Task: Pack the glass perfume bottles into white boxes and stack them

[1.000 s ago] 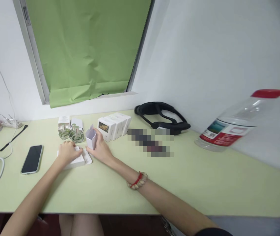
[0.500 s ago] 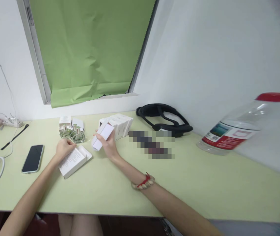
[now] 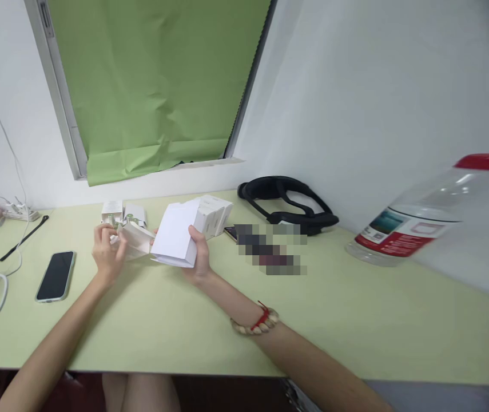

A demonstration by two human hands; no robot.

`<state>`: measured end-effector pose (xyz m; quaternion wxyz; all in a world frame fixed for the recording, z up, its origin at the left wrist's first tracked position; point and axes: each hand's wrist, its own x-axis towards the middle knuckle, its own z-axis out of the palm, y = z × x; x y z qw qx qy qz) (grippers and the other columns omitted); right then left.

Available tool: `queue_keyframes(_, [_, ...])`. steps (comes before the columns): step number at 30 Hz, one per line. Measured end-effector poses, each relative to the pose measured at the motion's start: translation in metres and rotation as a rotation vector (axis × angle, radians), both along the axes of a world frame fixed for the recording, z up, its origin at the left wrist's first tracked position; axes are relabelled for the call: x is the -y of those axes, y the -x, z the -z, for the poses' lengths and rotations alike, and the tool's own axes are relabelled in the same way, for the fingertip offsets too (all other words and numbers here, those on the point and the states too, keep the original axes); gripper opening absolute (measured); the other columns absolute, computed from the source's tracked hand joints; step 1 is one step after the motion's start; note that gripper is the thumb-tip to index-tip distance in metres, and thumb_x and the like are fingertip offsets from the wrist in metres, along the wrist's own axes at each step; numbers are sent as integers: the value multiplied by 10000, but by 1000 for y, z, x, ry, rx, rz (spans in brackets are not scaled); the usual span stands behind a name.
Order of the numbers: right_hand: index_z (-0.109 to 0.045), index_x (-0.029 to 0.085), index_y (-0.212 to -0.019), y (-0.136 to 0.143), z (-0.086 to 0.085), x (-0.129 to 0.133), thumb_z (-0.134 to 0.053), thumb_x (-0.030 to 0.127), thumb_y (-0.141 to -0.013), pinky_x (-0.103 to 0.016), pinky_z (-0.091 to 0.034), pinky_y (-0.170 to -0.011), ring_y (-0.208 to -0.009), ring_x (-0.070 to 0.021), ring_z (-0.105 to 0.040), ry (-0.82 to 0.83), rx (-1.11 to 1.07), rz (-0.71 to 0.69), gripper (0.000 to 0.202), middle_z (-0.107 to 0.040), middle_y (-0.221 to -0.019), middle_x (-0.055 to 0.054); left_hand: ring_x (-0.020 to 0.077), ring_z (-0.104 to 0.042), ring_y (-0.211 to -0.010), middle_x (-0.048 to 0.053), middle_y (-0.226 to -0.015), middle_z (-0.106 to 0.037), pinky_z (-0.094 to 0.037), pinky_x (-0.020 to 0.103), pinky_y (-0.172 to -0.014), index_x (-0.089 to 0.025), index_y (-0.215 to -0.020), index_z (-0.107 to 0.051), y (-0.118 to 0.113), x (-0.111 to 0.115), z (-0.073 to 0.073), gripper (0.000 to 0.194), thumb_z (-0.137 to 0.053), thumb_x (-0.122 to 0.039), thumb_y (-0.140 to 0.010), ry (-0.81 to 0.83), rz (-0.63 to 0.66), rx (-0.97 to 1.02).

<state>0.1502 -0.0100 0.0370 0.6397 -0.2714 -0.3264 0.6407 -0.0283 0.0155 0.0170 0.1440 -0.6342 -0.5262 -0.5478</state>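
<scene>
My left hand (image 3: 107, 252) is closed on the near-left side of a white carton (image 3: 135, 239), which is raised and tilted, with its flap side turned up. To its right, my right hand (image 3: 199, 257) grips a plain white box (image 3: 176, 229), thumb along its side. This box stands tilted, its broad blank face toward me. The two white pieces are close together; whether they touch I cannot tell. Behind my left hand are two green-tinted glass perfume bottles (image 3: 131, 219), mostly covered by the hand and carton. Small white boxes (image 3: 112, 207) stand just behind them.
A row of white boxes (image 3: 217, 213) stands behind my right hand. Beyond are a black headset (image 3: 289, 220), a pixelated patch (image 3: 265, 250) and a large red-capped plastic bottle (image 3: 411, 229). At left lie a phone (image 3: 56, 276), a black strap (image 3: 24, 238) and a white cable (image 3: 0, 303).
My left hand has lifted the printed carton off the table and tilted it. My right hand has turned the white box, showing its broad face. The perfume bottles are now mostly covered.
</scene>
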Motion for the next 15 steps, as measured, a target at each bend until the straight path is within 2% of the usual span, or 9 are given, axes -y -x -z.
queue_keyframes(3, [-563,188,-1021,1,1,-3,-699,651,-477,-442,-589,-785,-1030,-357,-667,16,21,3,727,-725,-910,-100,209,-609,-948,115,-1035,-634,-462,328,-750,-212,-825,-402,-1,2,8,111,-461,-302,-798,-4,100,-182])
queue_keyframes(7, [-570,184,-974,0,2,-8,-689,652,-483,-440,-591,-802,-1057,-357,-654,-18,24,48,689,-724,-897,-112,212,-622,-849,92,-978,-670,-452,357,-804,-205,-934,-396,-4,0,17,230,-500,-329,-771,126,173,-191])
queue_keyframes(11, [-584,188,-960,-2,1,-7,-677,652,-494,-446,-592,-789,-1030,-361,-666,-33,4,25,664,-725,-929,-110,205,-636,-837,68,-967,-684,-438,336,-815,-180,-1125,-440,-9,0,17,361,-496,-382,-831,183,156,-187])
queue_keyframes(15, [-598,186,-1009,-1,-2,-1,-672,630,-516,-433,-598,-730,-970,-350,-687,-7,-28,-47,668,-719,-956,-103,209,-649,-838,68,-1009,-695,-421,319,-791,-178,-1172,-512,-12,3,16,402,-518,-405,-840,217,103,-279])
